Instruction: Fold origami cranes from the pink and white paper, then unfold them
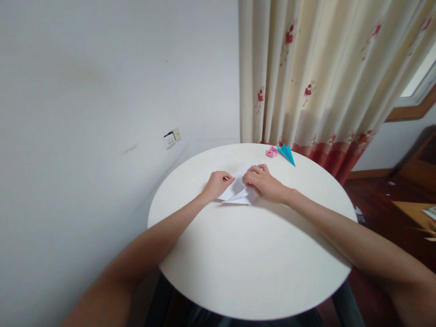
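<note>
A folded sheet of white paper point(237, 190) lies on the round white table point(252, 254), a little beyond its middle. My left hand point(218, 183) presses on the paper's left side with curled fingers. My right hand point(262, 181) pinches the paper's right side, fingers bent over a fold. The paper's lower edge forms a pointed flap that sticks out between the two hands. Part of the sheet is hidden under my hands.
A small pink folded paper piece point(271, 152) and a blue folded paper dart point(286, 154) lie at the table's far edge. Behind stand a cream curtain with red flowers point(323, 77), a white wall with a socket point(171, 137), and wooden floor at the right.
</note>
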The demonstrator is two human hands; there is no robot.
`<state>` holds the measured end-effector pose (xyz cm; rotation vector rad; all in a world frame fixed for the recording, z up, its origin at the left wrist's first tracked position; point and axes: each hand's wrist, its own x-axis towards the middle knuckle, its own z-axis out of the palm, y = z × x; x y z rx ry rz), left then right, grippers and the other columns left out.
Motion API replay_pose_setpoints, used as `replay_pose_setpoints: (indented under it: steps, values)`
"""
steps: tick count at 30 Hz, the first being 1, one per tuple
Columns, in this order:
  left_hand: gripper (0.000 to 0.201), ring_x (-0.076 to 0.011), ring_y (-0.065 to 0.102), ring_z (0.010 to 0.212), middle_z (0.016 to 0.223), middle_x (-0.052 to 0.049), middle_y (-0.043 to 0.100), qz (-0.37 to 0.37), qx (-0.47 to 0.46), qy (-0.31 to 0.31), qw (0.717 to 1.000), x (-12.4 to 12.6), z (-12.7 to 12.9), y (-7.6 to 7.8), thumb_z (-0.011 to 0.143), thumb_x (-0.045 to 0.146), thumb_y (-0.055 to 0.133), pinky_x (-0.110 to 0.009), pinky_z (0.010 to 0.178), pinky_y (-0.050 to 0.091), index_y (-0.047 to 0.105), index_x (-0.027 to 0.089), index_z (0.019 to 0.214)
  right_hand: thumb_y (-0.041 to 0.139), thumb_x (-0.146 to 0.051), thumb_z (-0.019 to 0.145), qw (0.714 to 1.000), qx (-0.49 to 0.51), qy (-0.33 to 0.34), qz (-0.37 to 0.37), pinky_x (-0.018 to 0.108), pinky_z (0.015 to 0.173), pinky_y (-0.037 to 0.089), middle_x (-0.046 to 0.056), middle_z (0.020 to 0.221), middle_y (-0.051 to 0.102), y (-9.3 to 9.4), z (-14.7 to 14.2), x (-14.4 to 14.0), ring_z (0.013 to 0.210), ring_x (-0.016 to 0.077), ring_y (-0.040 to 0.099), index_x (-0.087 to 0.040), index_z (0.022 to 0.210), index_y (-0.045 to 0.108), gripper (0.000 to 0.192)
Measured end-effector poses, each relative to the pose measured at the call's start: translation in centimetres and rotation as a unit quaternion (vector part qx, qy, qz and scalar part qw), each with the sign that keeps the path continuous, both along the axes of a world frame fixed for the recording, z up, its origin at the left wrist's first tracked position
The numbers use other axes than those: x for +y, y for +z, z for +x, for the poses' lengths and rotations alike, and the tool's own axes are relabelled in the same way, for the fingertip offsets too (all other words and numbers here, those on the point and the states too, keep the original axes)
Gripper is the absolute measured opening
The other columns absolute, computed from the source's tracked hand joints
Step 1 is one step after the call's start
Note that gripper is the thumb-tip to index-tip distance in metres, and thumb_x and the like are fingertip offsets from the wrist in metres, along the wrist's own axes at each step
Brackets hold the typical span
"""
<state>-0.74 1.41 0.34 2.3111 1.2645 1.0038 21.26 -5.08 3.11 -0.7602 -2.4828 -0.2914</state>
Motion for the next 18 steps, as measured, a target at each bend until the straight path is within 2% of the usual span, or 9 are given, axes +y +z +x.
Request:
replay_pose_setpoints:
  steps: [3,6,9,11,14,16,18]
  values:
    - [0.026,-0.0145,0.056,0.060,0.065,-0.003,0.066,-0.107,-0.040,-0.058,0.992,0.5,-0.5,-0.3,0.076,0.037,0.062,-0.024,0.057,0.039,0.071,0.013,0.071,0.046,-0.007,0.084,0.993,0.109,0.034,-0.031,0.042,0.094,0.026,0.005,0.089,0.059,-0.1,0.7,0.3,0.101,0.0219,0.048,-0.020,0.088,0.052,0.015]
    - [0.030,-0.0134,0.053,0.059,0.063,-0.001,0.063,-0.194,-0.064,-0.117,0.972,0.6,-0.9,-0.6,0.072,0.043,0.065,-0.023,0.055,0.036,0.069,0.013,0.070,0.046,-0.020,0.090,0.970,0.224,0.045,-0.087,0.040,0.090,0.032,0.005,0.088,0.057,-0.5,1.2,1.1,0.090,0.0201,0.050,-0.020,0.086,0.051,0.007]
    - [0.034,-0.0137,0.053,0.061,0.069,-0.003,0.064,-0.254,-0.065,-0.157,0.952,0.3,-1.0,-0.6,0.071,0.046,0.066,-0.022,0.054,0.036,0.070,0.013,0.078,0.048,-0.037,0.092,0.916,0.346,0.063,-0.191,0.034,0.076,0.039,0.003,0.081,0.053,-1.1,1.5,2.4,0.077,0.0179,0.049,-0.021,0.084,0.051,0.018]
    - [0.036,-0.0135,0.052,0.061,0.072,-0.004,0.065,-0.268,-0.043,-0.157,0.949,0.1,-0.9,-0.5,0.072,0.047,0.066,-0.022,0.053,0.035,0.070,0.013,0.082,0.055,-0.044,0.088,0.871,0.420,0.074,-0.245,0.030,0.068,0.039,0.001,0.075,0.050,-1.5,1.8,3.3,0.071,0.0163,0.046,-0.021,0.081,0.050,0.024]
    - [0.034,-0.0123,0.050,0.058,0.068,-0.003,0.061,-0.306,-0.028,-0.137,0.942,-0.3,-0.7,-0.2,0.071,0.046,0.067,-0.022,0.051,0.032,0.067,0.013,0.079,0.062,-0.045,0.082,0.812,0.500,0.082,-0.291,0.028,0.065,0.036,-0.002,0.071,0.045,-2.1,2.3,4.5,0.067,0.0142,0.042,-0.021,0.078,0.050,0.026]
    - [0.032,-0.0114,0.049,0.055,0.065,-0.001,0.058,-0.351,-0.049,-0.139,0.925,-0.6,-0.7,0.1,0.069,0.044,0.069,-0.023,0.050,0.031,0.064,0.013,0.077,0.063,-0.044,0.081,0.786,0.529,0.084,-0.309,0.027,0.065,0.037,-0.002,0.071,0.044,-2.6,2.5,5.0,0.067,0.0135,0.042,-0.021,0.077,0.050,0.026]
    - [0.034,-0.0113,0.050,0.056,0.070,-0.002,0.060,-0.389,-0.085,-0.153,0.904,-0.9,-0.9,0.5,0.067,0.042,0.071,-0.022,0.050,0.032,0.064,0.013,0.084,0.062,-0.043,0.081,0.778,0.540,0.069,-0.315,0.027,0.065,0.037,-0.003,0.070,0.044,-3.0,2.6,5.4,0.066,0.0133,0.042,-0.021,0.076,0.050,0.026]
